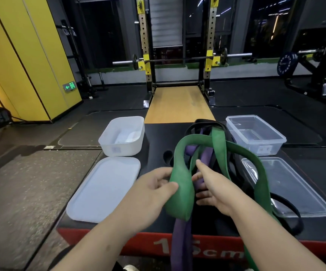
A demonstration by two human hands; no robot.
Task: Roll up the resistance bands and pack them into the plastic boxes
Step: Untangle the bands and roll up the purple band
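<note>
A wide green resistance band loops up in front of me, tangled with a purple band and a black band on the black platform. My left hand pinches the green band's folded end between thumb and fingers. My right hand reaches into the tangle and its fingers curl around the purple band, index finger pointing forward. A frosted white box stands open at the far left. A clear box stands open at the far right.
The white lid lies flat in front of the frosted box. A clear lid lies at the right, partly under the black band. The platform has a red front edge. A squat rack stands beyond.
</note>
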